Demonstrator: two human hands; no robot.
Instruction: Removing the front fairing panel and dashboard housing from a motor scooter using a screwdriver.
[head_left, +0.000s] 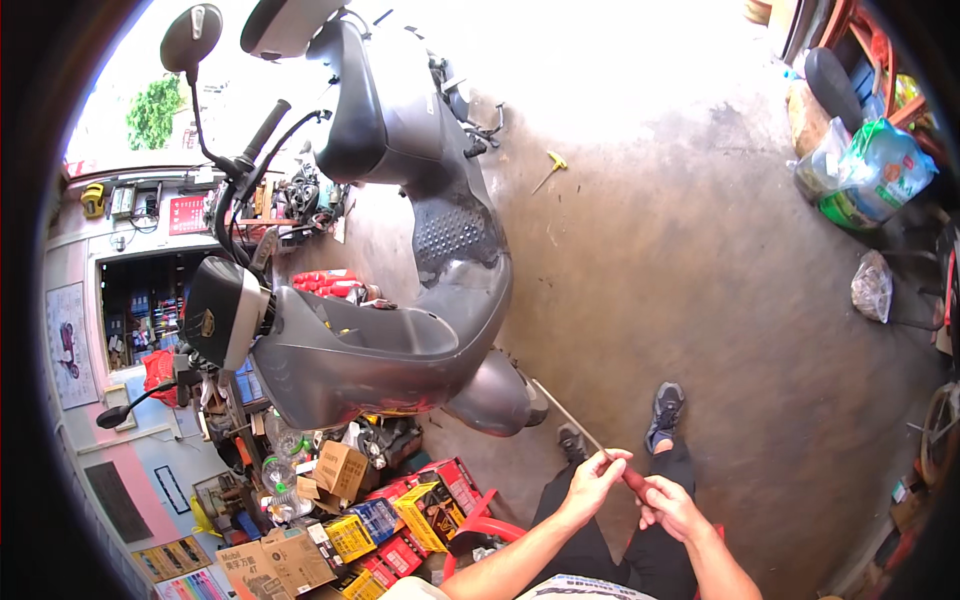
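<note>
A long screwdriver with a thin metal shaft and a reddish-brown handle is held over my lap, its tip pointing up and left. My left hand pinches the shaft close to the handle. Around the handle's end, the fingers of my right hand are closed. In front of me to the left stands a grey motor scooter, its front wheel fender near the screwdriver's tip without clear contact. A yellow-handled tool with a thin shaft lies on the floor beyond.
Colourful boxes and an open cardboard box are piled at the lower left. A red stool-like frame is beside my left arm. Plastic bags sit at the far right. A mirror juts from the scooter's handlebar.
</note>
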